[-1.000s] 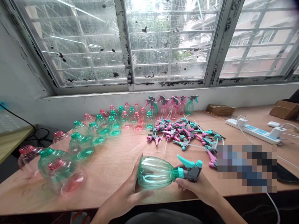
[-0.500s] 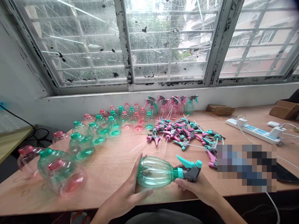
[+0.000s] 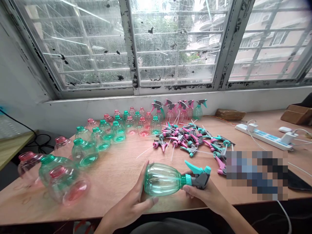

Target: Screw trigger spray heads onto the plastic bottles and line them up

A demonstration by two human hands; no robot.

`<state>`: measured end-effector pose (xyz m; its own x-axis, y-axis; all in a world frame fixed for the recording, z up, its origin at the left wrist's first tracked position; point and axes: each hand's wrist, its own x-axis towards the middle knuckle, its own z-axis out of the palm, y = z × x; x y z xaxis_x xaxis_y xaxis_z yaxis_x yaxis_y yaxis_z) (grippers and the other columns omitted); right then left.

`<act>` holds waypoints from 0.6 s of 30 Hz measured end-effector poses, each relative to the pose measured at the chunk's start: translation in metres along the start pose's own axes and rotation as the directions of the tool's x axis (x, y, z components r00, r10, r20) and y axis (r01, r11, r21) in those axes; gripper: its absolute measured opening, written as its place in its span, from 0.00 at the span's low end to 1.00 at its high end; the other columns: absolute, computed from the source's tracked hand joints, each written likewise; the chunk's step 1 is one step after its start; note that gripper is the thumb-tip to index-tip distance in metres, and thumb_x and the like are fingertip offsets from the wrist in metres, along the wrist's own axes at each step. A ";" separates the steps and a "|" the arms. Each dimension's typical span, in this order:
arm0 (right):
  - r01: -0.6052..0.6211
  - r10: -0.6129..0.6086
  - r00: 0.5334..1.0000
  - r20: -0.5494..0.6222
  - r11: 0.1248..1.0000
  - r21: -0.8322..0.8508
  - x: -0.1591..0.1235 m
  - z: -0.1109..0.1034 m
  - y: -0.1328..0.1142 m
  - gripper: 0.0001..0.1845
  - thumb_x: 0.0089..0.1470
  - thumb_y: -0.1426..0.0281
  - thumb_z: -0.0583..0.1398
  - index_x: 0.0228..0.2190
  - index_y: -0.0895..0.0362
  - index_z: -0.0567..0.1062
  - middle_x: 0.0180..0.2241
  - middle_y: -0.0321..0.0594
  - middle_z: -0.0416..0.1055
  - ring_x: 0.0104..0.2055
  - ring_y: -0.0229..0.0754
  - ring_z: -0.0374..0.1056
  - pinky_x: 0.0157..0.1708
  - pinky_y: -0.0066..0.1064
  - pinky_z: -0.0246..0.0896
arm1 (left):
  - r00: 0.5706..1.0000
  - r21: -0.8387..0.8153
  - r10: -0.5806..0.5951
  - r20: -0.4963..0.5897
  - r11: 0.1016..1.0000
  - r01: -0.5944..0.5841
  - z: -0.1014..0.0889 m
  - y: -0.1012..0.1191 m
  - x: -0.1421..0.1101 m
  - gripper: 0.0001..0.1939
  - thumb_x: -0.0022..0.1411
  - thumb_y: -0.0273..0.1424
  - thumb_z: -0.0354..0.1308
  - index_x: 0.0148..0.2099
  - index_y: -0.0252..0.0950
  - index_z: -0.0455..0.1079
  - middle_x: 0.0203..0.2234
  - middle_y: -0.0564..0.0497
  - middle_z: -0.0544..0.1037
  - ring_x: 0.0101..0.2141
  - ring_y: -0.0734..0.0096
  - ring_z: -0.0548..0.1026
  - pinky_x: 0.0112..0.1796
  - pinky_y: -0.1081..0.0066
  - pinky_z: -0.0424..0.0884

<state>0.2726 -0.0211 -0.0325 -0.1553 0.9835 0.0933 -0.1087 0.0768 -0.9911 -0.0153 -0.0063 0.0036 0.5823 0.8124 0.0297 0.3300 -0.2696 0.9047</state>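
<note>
A clear green spray bottle (image 3: 163,178) lies sideways between my hands, its base toward the left. My left hand (image 3: 138,195) cups the base end, thumb below and fingers behind. At the neck, my right hand (image 3: 200,193) grips near the teal collar, with the thumb in front and the other fingers partly hidden behind. A grey spray head with a teal trigger (image 3: 198,175) is fitted on the neck, trigger facing up. Beyond the bottle lies a pile of loose pink, teal and grey spray heads (image 3: 185,136) with white tubes.
Several open green and pink bottles (image 3: 85,152) stand along the table's left side and back. Finished-looking spray bottles (image 3: 182,112) stand by the wall. To the right are a white power strip (image 3: 264,137), a cardboard box (image 3: 296,113) and a blurred-out patch (image 3: 255,175).
Almost nothing differs. The bottle has shifted very slightly to the right at its base; both hands keep their hold.
</note>
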 end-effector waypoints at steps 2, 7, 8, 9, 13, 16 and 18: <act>-0.002 0.002 1.000 -0.001 1.000 0.000 0.000 0.000 0.001 0.22 0.52 0.56 0.72 0.42 0.57 0.77 0.23 0.33 0.74 0.25 0.39 0.67 0.29 0.32 0.65 | 1.000 -0.006 0.001 0.004 1.000 -0.001 0.000 0.001 0.001 0.49 0.72 0.36 0.56 0.75 0.51 0.20 0.76 0.55 0.30 0.74 0.55 0.33 0.70 0.55 0.34; 0.013 -0.013 1.000 -0.012 1.000 0.028 0.001 0.000 0.003 0.23 0.52 0.58 0.72 0.45 0.56 0.76 0.23 0.32 0.75 0.24 0.38 0.67 0.28 0.32 0.66 | 1.000 -0.047 -0.008 0.013 0.999 0.009 0.000 0.000 0.002 0.50 0.72 0.37 0.56 0.75 0.51 0.19 0.76 0.56 0.29 0.74 0.56 0.33 0.70 0.54 0.34; 0.020 -0.019 1.000 -0.014 0.999 0.032 0.001 0.001 0.003 0.23 0.53 0.58 0.72 0.46 0.56 0.76 0.23 0.32 0.75 0.24 0.38 0.67 0.28 0.32 0.66 | 1.000 -0.056 -0.009 0.012 0.998 0.009 0.000 -0.001 0.002 0.50 0.72 0.37 0.56 0.75 0.51 0.19 0.76 0.56 0.29 0.74 0.56 0.33 0.70 0.54 0.34; 0.027 -0.026 1.000 -0.014 0.999 0.038 0.002 0.001 0.003 0.23 0.53 0.59 0.72 0.46 0.56 0.76 0.23 0.32 0.75 0.24 0.38 0.67 0.28 0.32 0.66 | 1.000 -0.065 -0.008 0.012 0.998 0.009 0.000 -0.001 0.002 0.50 0.72 0.37 0.56 0.75 0.50 0.19 0.76 0.56 0.29 0.74 0.56 0.33 0.70 0.54 0.34; 0.050 -0.050 0.999 -0.002 0.997 0.053 0.004 0.000 0.006 0.23 0.54 0.59 0.71 0.48 0.55 0.75 0.23 0.32 0.76 0.24 0.38 0.68 0.28 0.31 0.67 | 1.000 -0.086 -0.015 0.018 0.996 0.016 -0.001 -0.004 0.002 0.49 0.71 0.36 0.57 0.75 0.50 0.21 0.76 0.57 0.29 0.74 0.57 0.32 0.71 0.55 0.35; 0.059 -0.059 0.998 -0.015 0.997 0.039 0.004 -0.001 0.008 0.25 0.55 0.59 0.70 0.50 0.56 0.74 0.22 0.32 0.75 0.24 0.38 0.67 0.28 0.31 0.67 | 1.000 -0.103 -0.020 0.011 0.994 0.021 0.000 -0.006 0.002 0.49 0.71 0.36 0.57 0.76 0.51 0.22 0.76 0.57 0.30 0.74 0.58 0.32 0.71 0.55 0.34; 0.058 -0.057 0.998 -0.029 0.998 0.027 0.004 -0.002 0.008 0.29 0.56 0.59 0.70 0.55 0.56 0.72 0.22 0.32 0.76 0.24 0.38 0.67 0.29 0.32 0.67 | 1.000 -0.117 -0.012 0.007 0.993 0.013 0.000 -0.006 0.002 0.49 0.71 0.36 0.58 0.76 0.51 0.23 0.76 0.57 0.31 0.74 0.58 0.33 0.71 0.55 0.32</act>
<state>0.2726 -0.0162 -0.0400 -0.1207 0.9818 0.1469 -0.1437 0.1291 -0.9812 -0.0164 -0.0028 -0.0018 0.5834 0.8120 0.0159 0.2483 -0.1970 0.9484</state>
